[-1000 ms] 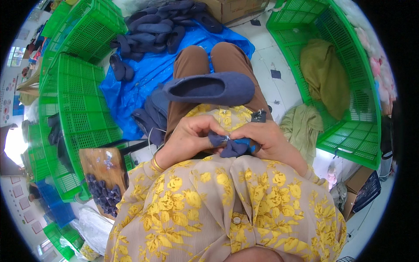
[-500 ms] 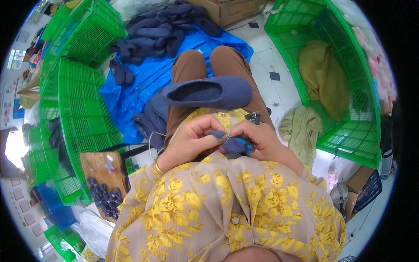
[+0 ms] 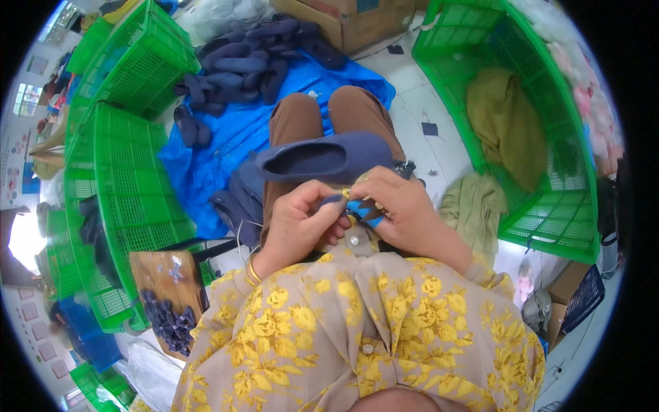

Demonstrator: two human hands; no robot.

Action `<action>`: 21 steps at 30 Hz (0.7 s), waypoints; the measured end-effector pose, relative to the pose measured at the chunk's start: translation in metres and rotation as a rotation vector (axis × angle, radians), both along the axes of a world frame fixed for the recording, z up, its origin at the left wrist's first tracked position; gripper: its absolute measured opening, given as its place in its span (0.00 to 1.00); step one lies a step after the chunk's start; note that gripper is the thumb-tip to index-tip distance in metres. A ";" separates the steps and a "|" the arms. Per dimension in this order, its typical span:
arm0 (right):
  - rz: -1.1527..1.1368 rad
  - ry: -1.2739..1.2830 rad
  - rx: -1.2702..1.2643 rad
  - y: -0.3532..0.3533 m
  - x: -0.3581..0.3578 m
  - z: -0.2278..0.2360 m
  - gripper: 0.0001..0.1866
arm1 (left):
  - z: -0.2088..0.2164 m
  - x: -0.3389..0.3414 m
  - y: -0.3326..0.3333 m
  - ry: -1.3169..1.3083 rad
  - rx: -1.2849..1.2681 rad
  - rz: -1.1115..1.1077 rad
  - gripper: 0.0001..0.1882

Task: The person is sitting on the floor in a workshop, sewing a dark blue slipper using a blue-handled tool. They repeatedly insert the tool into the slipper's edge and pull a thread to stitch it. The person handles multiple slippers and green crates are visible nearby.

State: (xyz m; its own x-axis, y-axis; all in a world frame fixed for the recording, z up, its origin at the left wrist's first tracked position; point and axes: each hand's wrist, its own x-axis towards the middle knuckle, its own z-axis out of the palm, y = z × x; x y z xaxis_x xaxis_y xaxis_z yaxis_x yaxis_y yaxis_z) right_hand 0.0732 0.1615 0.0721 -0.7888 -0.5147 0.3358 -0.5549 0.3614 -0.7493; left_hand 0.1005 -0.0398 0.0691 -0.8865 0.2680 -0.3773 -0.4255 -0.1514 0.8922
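Observation:
My left hand [image 3: 298,218] pinches a small navy fabric piece [image 3: 333,200] between thumb and fingers, most of it hidden. Close beside it, my right hand [image 3: 406,209] is closed around thread snips [image 3: 371,205] with dark blades and some blue showing under the fingers. The fingertips of both hands nearly meet above my lap. Across my thighs, just beyond the hands, lies a navy slip-on shoe [image 3: 322,158], its opening facing up. A dark object [image 3: 405,169] shows past my right knuckles; I cannot make out its kind.
Navy shoes [image 3: 240,65] are heaped on a blue plastic sheet [image 3: 206,158] ahead. Green crates [image 3: 141,206] stand at left; another green crate [image 3: 549,223] at right holds olive cloth [image 3: 504,123]. A wooden board [image 3: 161,271] at lower left bears small navy fabric pieces [image 3: 168,323].
The navy fabric piece, spread between both hands before, now shows only at my left fingertips. My right hand has risen slightly, and the dark blades have come into view.

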 end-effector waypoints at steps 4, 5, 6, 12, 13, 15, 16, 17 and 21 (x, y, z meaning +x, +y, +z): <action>-0.003 0.114 -0.022 0.003 -0.002 -0.012 0.21 | 0.003 0.003 -0.019 0.077 -0.027 -0.003 0.05; -0.049 0.069 -0.079 0.005 0.001 -0.012 0.21 | -0.007 0.000 -0.033 0.202 -0.117 0.118 0.07; -0.097 0.015 -0.132 0.008 0.001 -0.015 0.19 | -0.026 -0.006 -0.052 0.327 -0.206 0.239 0.08; -0.252 -0.205 -0.255 0.016 0.007 -0.032 0.12 | -0.210 -0.013 -0.154 -0.194 -0.496 0.298 0.10; -0.238 -0.183 -0.276 0.014 0.006 -0.030 0.12 | -0.234 -0.006 -0.157 -0.263 -0.501 0.156 0.10; -0.222 -0.182 -0.270 0.014 0.007 -0.032 0.12 | -0.257 -0.004 -0.158 -0.329 -0.467 -0.088 0.11; -0.211 -0.184 -0.258 0.015 0.007 -0.032 0.12 | -0.260 -0.004 -0.158 -0.348 -0.441 -0.174 0.11; -0.202 -0.168 -0.258 0.013 0.006 -0.027 0.12 | -0.262 -0.005 -0.162 -0.357 -0.424 -0.251 0.12; -0.227 -0.224 -0.304 0.011 0.005 -0.028 0.11 | -0.270 -0.005 -0.169 -0.365 -0.438 -0.470 0.14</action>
State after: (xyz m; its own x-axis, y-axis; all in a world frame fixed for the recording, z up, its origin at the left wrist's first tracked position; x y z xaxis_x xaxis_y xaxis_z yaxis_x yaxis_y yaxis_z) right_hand 0.0783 0.1727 0.0442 -0.9410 -0.2244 0.2532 -0.2987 0.2001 -0.9331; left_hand 0.0950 -0.2091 -0.2008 -0.5130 0.3455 -0.7858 -0.6392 0.4572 0.6184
